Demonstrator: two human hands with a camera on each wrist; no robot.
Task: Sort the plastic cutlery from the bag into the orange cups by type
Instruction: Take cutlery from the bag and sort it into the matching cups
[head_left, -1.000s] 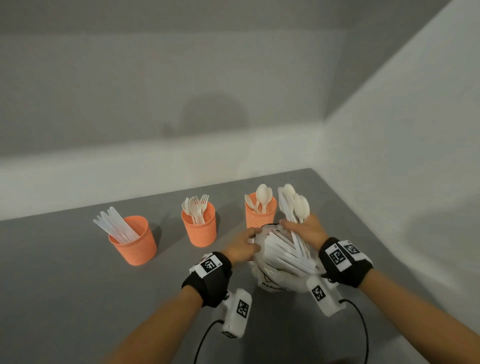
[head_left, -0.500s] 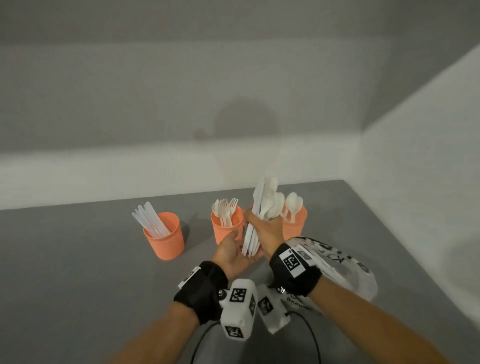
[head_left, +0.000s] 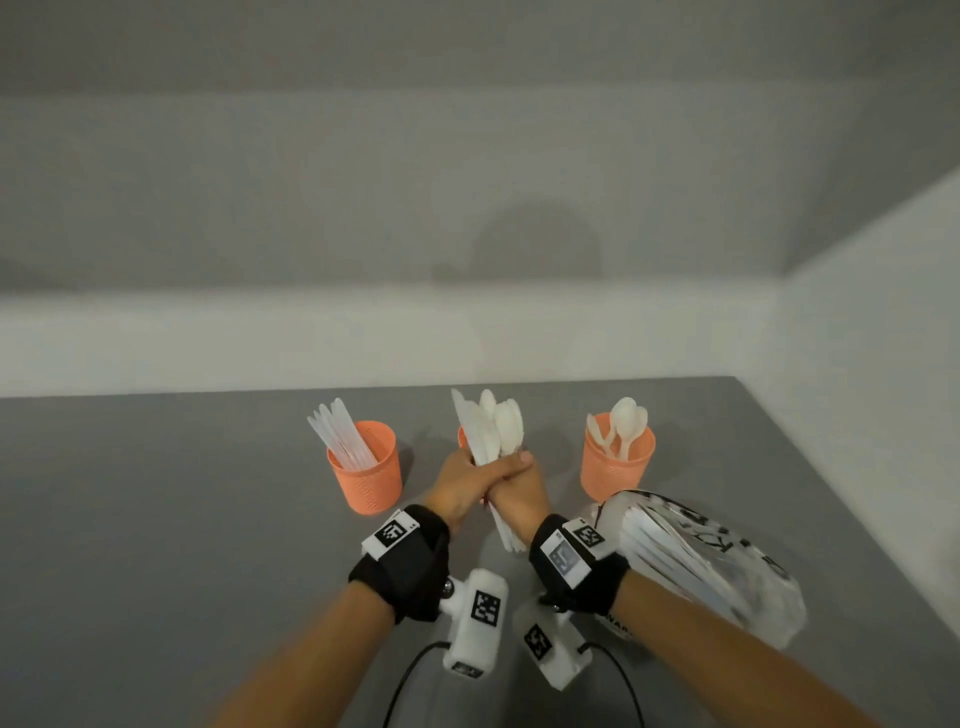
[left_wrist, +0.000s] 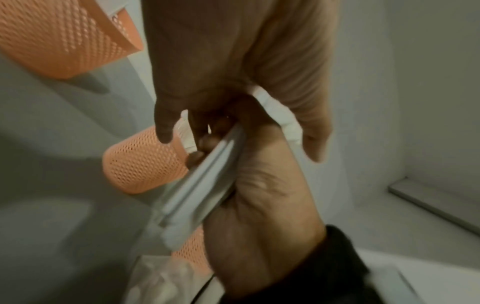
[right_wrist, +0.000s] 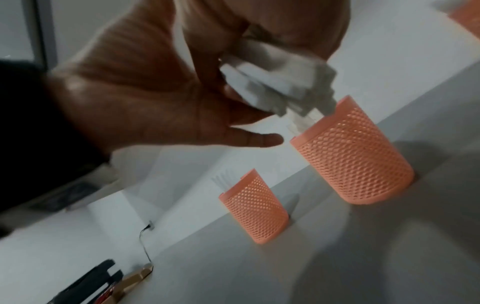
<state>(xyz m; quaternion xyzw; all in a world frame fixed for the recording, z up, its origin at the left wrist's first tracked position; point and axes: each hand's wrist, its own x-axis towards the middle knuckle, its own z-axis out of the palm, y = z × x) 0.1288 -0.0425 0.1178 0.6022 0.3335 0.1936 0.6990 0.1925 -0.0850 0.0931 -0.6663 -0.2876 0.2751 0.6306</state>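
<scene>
A bundle of white plastic cutlery (head_left: 488, 431) stands upright in front of the middle orange cup (head_left: 461, 436), which is mostly hidden. My left hand (head_left: 460, 480) and right hand (head_left: 519, 486) both grip the bundle at its middle, side by side. In the left wrist view the handles (left_wrist: 200, 189) stick out below my right hand (left_wrist: 262, 201). The left cup (head_left: 366, 475) holds knives and the right cup (head_left: 615, 467) holds spoons. The clear bag (head_left: 706, 561) lies on its side at the right with more cutlery inside.
The grey table (head_left: 156, 519) ends at a white wall (head_left: 857, 415) just right of the bag and spoon cup. Cables (head_left: 410, 675) run from the wrist cameras toward me. The right wrist view shows two cups (right_wrist: 353, 156) (right_wrist: 255, 207) close under the bundle.
My right hand pulled the bundle out of the bag and carried it left, in front of the middle cup. My left hand let go of the bag and closed round the bundle.
</scene>
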